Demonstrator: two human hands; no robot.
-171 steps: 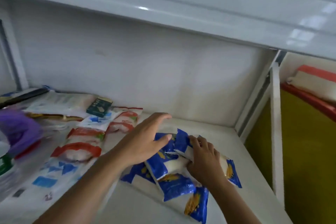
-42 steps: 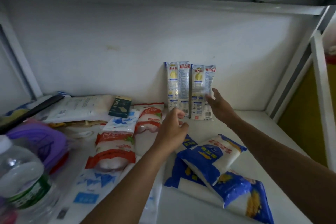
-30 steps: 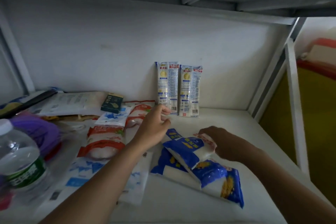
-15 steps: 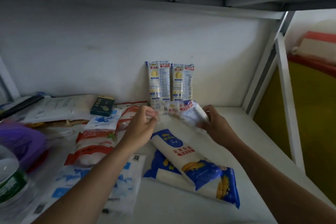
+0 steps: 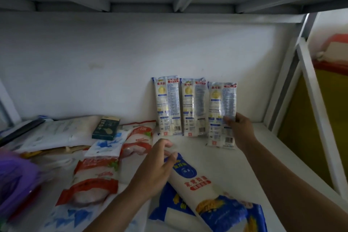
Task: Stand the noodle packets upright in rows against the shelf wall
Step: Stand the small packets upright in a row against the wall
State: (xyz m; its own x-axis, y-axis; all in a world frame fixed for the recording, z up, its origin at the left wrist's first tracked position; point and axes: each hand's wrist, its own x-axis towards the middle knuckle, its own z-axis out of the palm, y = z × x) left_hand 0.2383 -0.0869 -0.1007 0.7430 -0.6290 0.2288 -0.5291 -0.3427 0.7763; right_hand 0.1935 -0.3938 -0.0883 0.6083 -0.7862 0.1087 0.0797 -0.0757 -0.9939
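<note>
Here three noodle packets stand upright at the back of the shelf [image 5: 235,165], printed backs facing out. The first packet [image 5: 168,106] and second packet [image 5: 193,107] lean against the shelf wall [image 5: 94,73], side by side and touching. The third packet [image 5: 222,115] stands just to their right, its foot a little forward of theirs on the shelf floor. The right hand [image 5: 240,130] grips it along its lower right edge, fingers curled round the front and thumb hidden behind.

Nearer the front edge lie two more blue-and-white packets flat on the shelf: the upper flat packet [image 5: 203,188] slants across the lower flat packet [image 5: 169,209]. The left hand [image 5: 156,169] hovers over the top end of the upper one, fingers loosely spread and holding nothing.

Toward the left side lie red-and-white bags [image 5: 96,177], a dark green box [image 5: 106,128] on top of pale flat bags, and a blurred purple object [image 5: 15,179] at the left edge.
</note>
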